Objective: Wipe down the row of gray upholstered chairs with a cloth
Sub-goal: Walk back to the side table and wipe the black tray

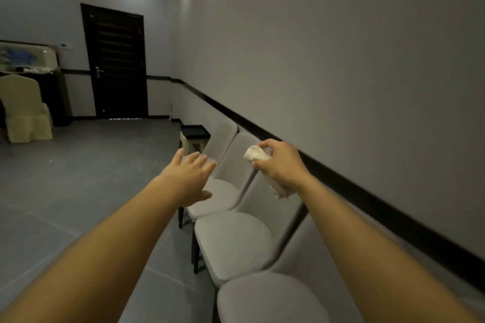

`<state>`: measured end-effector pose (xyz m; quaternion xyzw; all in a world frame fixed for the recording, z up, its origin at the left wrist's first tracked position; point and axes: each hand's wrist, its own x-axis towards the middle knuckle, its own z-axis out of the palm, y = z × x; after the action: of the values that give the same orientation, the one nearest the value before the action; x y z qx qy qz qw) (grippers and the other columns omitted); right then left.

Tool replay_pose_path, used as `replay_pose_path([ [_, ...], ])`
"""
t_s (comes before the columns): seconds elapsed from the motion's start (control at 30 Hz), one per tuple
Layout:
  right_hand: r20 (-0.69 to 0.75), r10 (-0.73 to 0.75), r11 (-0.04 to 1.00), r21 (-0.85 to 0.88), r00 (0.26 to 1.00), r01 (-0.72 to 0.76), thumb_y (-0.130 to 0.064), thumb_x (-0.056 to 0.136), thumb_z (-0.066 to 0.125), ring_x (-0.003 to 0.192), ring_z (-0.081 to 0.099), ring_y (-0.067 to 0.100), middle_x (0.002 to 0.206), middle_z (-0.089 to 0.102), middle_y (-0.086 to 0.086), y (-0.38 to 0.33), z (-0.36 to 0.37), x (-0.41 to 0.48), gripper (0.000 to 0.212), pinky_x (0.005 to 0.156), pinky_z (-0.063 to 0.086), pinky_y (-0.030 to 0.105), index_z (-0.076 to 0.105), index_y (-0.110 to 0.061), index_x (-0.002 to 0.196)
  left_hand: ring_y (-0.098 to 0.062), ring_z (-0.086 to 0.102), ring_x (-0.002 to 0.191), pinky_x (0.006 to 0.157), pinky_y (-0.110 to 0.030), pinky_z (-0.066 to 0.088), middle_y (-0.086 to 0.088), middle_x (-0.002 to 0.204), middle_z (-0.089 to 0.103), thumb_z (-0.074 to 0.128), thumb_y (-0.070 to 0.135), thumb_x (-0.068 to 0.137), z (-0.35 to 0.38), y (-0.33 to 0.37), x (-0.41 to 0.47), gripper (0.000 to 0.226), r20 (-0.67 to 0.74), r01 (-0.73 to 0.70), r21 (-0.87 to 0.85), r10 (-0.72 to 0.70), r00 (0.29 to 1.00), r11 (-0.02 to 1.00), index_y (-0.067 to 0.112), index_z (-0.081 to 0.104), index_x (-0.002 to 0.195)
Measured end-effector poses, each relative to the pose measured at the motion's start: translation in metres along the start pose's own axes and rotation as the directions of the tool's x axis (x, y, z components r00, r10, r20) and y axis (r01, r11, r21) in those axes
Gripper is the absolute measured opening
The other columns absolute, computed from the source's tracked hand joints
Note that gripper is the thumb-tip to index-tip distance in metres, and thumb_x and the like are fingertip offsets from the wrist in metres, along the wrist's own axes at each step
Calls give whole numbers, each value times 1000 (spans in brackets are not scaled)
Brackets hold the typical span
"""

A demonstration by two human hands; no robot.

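The cloth (256,154), a pale bunched wad, sits just off the centre of the view toward 4 o'clock. It is in front of the backrest of one of the farther chairs, and I cannot tell if it touches the upholstery. The right hand (282,162) has a closed grip on it, with fingers and thumb curled round the bundle. One end pokes out past the thumb and a tail hangs below the heel of the hand.

At 8 o'clock from the cloth, the left hand (189,178) is spread flat, palm down, with straight fingers. It has no grip on anything and is held over the seats of the far chairs.

The row of gray chairs (233,238) runs from 5 o'clock up toward the centre, seat beside seat, with their backs toward the wall (341,73) (a black rail (367,193) runs along it just behind them). Beyond the last chair, at 12 o'clock from the left hand, a small stool (190,143) carries a black tray (195,130).

Across the gray floor (78,178), a dark door (116,65) stands at 10 o'clock. A chair in a cream cover (25,107) stands at 9 o'clock.
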<state>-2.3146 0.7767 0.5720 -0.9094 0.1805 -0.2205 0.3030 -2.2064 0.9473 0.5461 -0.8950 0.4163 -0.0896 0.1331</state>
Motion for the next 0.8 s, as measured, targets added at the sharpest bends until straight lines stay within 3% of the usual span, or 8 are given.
replay_pose_path([
  [0.17, -40, 8, 999, -43, 999, -9, -26, 83, 70, 98, 54, 17, 117, 58, 6, -16, 45, 144, 47, 83, 45, 28, 55, -18, 127, -26, 3, 147, 116, -51, -1, -6, 159, 13, 38, 52, 97, 29, -106, 133, 70, -5, -36, -22, 36, 999, 999, 17, 12, 152],
  [0.3, -64, 57, 997, -53, 996, -60, -25, 83, 71, 91, 50, 13, 115, 58, 3, -5, 90, 263, 47, 77, 39, 24, 56, -18, 126, -24, 0, 147, 116, -48, -3, -4, 160, 9, 35, 53, 98, 60, -181, 241, 70, -35, -68, -45, 66, 997, 997, 19, 9, 152],
  [0.53, -94, 5, 998, -61, 996, -11, -23, 81, 72, 89, 51, 13, 109, 60, 0, 13, 193, 509, 47, 75, 37, 21, 57, -19, 125, -23, -1, 147, 117, -46, -3, -4, 161, 4, 36, 52, 98, 130, -336, 442, 71, -21, 7, -73, -9, 1000, 997, 20, 6, 153],
  [0.67, -74, 2, 998, -65, 997, -7, -24, 79, 74, 102, 58, 21, 120, 61, 6, -19, 254, 657, 49, 83, 45, 29, 58, -18, 124, -22, -3, 147, 117, -45, -3, -3, 161, 1, 37, 52, 97, 147, -434, 534, 73, -30, 21, -46, -22, 999, 999, 21, 2, 153],
  [0.8, 15, -89, 996, -25, 996, 90, -25, 80, 74, 107, 56, 21, 123, 58, 6, -71, 343, 789, 51, 88, 44, 31, 56, -17, 127, -23, -3, 147, 117, -45, -2, -4, 161, -2, 36, 54, 97, 185, -542, 625, 75, -2, 114, -76, -114, 993, 991, 21, 0, 153],
])
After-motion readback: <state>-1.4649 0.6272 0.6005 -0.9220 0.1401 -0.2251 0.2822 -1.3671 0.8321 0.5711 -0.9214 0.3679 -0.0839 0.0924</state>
